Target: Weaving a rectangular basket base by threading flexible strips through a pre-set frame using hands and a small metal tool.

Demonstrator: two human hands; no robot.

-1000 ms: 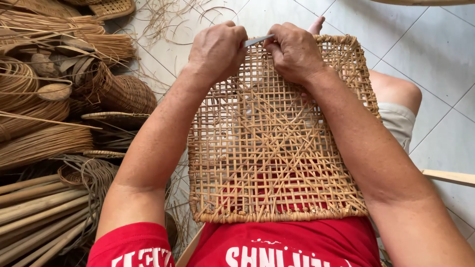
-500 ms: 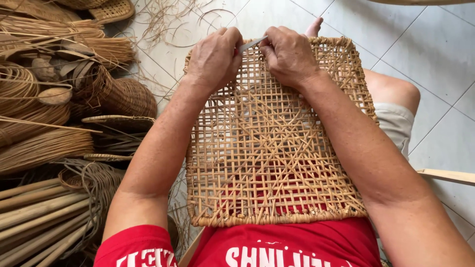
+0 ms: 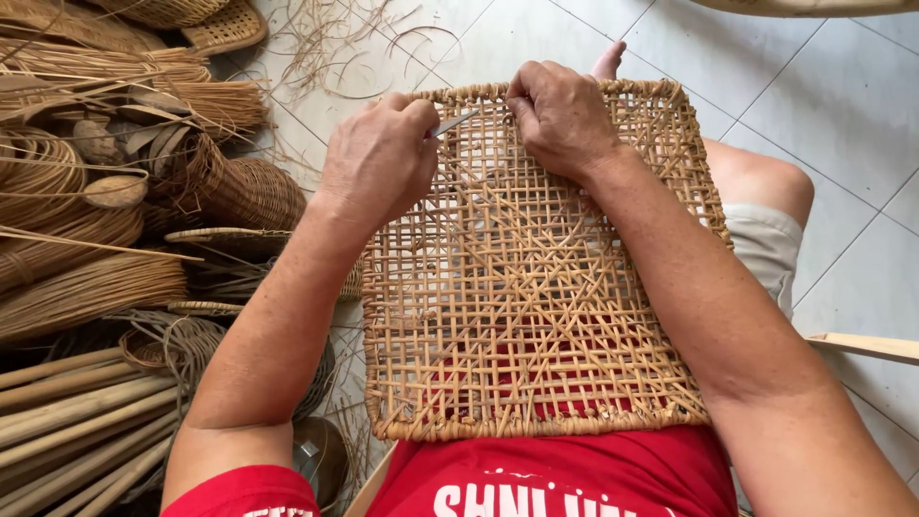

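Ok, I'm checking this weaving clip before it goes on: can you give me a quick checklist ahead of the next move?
1. Woven cane panel rests flat on the lap: ok.
2. Left hand holds a thin blade: ok.
3. Blade tip reaches the panel's far edge: ok.
4. Right hand presses on that edge beside the blade: ok.
5. Right fingertips clear of the blade tip: cannot tell.
6. Spare cane bundles lie at the left: ok.
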